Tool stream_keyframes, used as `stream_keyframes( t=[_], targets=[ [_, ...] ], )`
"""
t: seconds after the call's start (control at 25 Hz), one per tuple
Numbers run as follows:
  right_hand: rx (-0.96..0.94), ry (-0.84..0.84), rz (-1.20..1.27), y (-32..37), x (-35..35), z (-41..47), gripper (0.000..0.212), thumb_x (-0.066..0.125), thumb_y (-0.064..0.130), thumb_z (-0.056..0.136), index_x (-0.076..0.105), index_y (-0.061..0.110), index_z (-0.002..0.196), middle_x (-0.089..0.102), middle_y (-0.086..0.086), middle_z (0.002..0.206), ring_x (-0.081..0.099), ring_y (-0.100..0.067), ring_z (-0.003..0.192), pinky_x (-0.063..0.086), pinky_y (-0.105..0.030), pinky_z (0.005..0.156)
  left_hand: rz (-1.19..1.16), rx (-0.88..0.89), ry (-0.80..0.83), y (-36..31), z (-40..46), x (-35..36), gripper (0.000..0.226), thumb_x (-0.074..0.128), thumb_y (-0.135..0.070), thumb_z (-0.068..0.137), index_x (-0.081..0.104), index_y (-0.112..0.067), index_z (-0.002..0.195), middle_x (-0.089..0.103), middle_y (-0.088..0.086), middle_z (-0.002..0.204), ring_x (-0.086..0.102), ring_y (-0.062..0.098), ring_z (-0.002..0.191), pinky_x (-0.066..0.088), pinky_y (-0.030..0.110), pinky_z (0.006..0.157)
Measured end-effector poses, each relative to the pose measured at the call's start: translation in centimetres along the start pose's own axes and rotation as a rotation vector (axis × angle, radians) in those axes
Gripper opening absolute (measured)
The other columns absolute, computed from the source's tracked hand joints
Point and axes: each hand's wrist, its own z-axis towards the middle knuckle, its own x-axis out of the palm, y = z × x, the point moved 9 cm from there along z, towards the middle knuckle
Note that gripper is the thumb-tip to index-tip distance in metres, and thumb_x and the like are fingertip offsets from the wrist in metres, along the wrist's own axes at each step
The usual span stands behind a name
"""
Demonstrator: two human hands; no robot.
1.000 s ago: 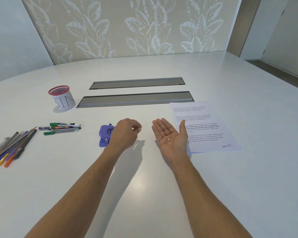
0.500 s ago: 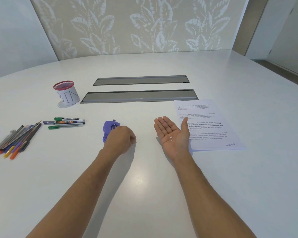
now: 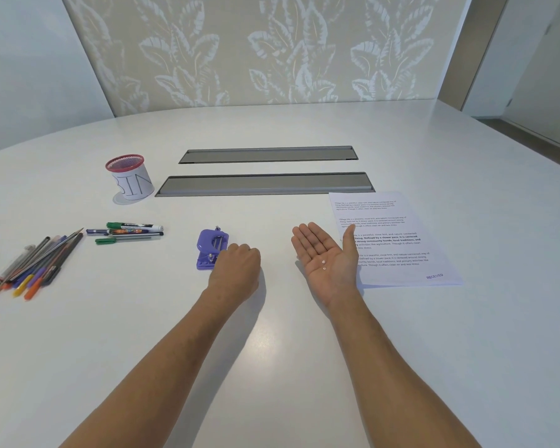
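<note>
Fingers [image 3: 241, 252] of the left hand [image 3: 235, 270] are curled under, knuckles up. The tips are hidden, so I cannot tell whether they pinch anything. The hand sits against the near right corner of the purple hole punch [image 3: 211, 248].

Sweeping from the left, with that punch as the marker: far to its left, a loose heap of pens and pencils [image 3: 33, 266] lies fanned on the white tabletop [image 3: 272, 350]. Closer on the punch's left, a few markers [image 3: 133, 231] lie side by side, crosswise. Left of the punch and behind it stands a white cup [image 3: 131, 182] with a red mesh rim, lettered BIN.

The punch itself lies flat. Its long axis runs away from the person, with the far end leaning slightly right and a small metal pin at that end. Behind the punch, two grey slots [image 3: 265, 184] run crosswise in the tabletop.

Right of the punch, the right hand [image 3: 328, 257] is held palm up, fingers straight and close together, thumb raised. Two tiny white dots [image 3: 324, 265] rest in the palm. Farther right, a printed sheet [image 3: 398, 215] lies flat, stamped RECEIVED at its near right corner. The thumb overlaps the sheet's left edge from where I stand.
</note>
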Motion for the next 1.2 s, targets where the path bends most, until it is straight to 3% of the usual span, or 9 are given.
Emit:
stream_keyframes(
  t=[0.2,0.4,0.48,0.56,0.64,0.72,0.92,1.08,1.2],
  targets=[
    [0.007,0.005,-0.012,-0.3,0.1,0.0,0.080,0.057,0.062,0.089,0.057,-0.009,0.126,0.067,-0.027,0.122,0.065,-0.039,0.114,0.054,-0.048,0.096,-0.427,-0.051,-0.010,-0.7,0.0,-1.0,0.015,0.050,-0.004,0.088,0.063,-0.011,0.090,0.065,0.005,0.094,0.059,0.026,0.089,0.050,0.039,0.077],
    [0.005,-0.030,-0.080,0.0,0.0,-0.4,0.080,0.053,0.065,0.089,0.060,-0.006,0.124,0.068,-0.022,0.121,0.069,-0.032,0.110,0.061,-0.035,0.079,-0.682,0.106,-0.109,-4.9,0.4,-4.3,0.024,0.054,-0.011,0.093,0.057,-0.014,0.069,0.058,-0.001,0.071,0.052,0.018,0.067,0.043,0.037,0.064],
    [-0.004,-0.058,-0.132,0.3,-0.4,-0.3,0.079,0.049,0.068,0.089,0.063,-0.003,0.122,0.071,-0.018,0.118,0.075,-0.020,0.087,0.058,-0.025,0.065,-0.733,0.151,-0.129,-6.4,0.3,-5.2,0.036,0.053,-0.010,0.093,0.045,-0.026,0.061,0.049,-0.011,0.064,0.046,0.008,0.060,0.036,0.030,0.058],
    [-0.013,-0.076,-0.141,0.4,-0.8,-0.2,0.080,0.046,0.068,0.090,0.063,-0.003,0.121,0.075,-0.014,0.104,0.067,-0.013,0.062,0.052,-0.020,0.063,-0.766,0.175,-0.127,-7.5,0.6,-5.5,0.027,0.052,-0.011,0.093,0.054,-0.019,0.068,0.054,-0.006,0.068,0.049,0.012,0.064,0.039,0.028,0.058],
    [-0.024,-0.085,-0.171,0.5,-1.1,0.0,0.082,0.044,0.069,0.091,0.063,-0.003,0.124,0.074,-0.010,0.090,0.068,-0.017,0.071,0.051,-0.025,0.081,-0.775,0.195,-0.132,-8.4,0.8,-5.8,0.021,0.052,-0.011,0.094,0.056,-0.015,0.073,0.057,0.000,0.076,0.051,0.019,0.070,0.038,0.027,0.060],
    [-0.033,-0.084,-0.194,0.5,-1.2,0.0,0.081,0.044,0.070,0.090,0.065,-0.002,0.124,0.072,-0.010,0.089,0.071,-0.023,0.091,0.047,-0.031,0.098,-0.772,0.195,-0.150,-8.7,1.0,-6.0,0.028,0.052,-0.009,0.093,0.050,-0.025,0.070,0.053,-0.002,0.074,0.048,0.018,0.071,0.032,0.024,0.059],
    [-0.014,-0.055,-0.160,0.4,-0.4,-0.3,0.082,0.043,0.068,0.091,0.062,-0.004,0.127,0.074,-0.012,0.096,0.073,-0.024,0.096,0.058,-0.029,0.079,-0.736,0.163,-0.197,-8.5,1.5,-5.8,0.011,0.060,-0.014,0.089,0.065,-0.020,0.081,0.064,-0.001,0.083,0.055,0.018,0.080,0.043,0.029,0.068],
    [-0.007,-0.037,-0.121,0.2,0.1,-0.4,0.086,0.042,0.068,0.092,0.056,-0.006,0.132,0.068,-0.014,0.092,0.070,-0.026,0.088,0.054,-0.028,0.079,-0.779,0.141,-0.260,-7.7,1.4,-6.3,0.023,0.068,-0.014,0.082,0.058,-0.034,0.076,0.059,-0.012,0.080,0.053,0.009,0.080,0.040,0.016,0.067],
    [-0.001,-0.015,-0.060,0.2,0.4,-0.5,0.081,0.045,0.066,0.092,0.061,-0.006,0.125,0.072,-0.019,0.101,0.073,-0.030,0.090,0.058,-0.029,0.069,-0.799,0.114,-0.291,-6.6,1.5,-6.2,0.005,0.065,-0.020,0.086,0.066,-0.025,0.084,0.064,-0.005,0.087,0.054,0.014,0.086,0.043,0.024,0.075]
  ],
)
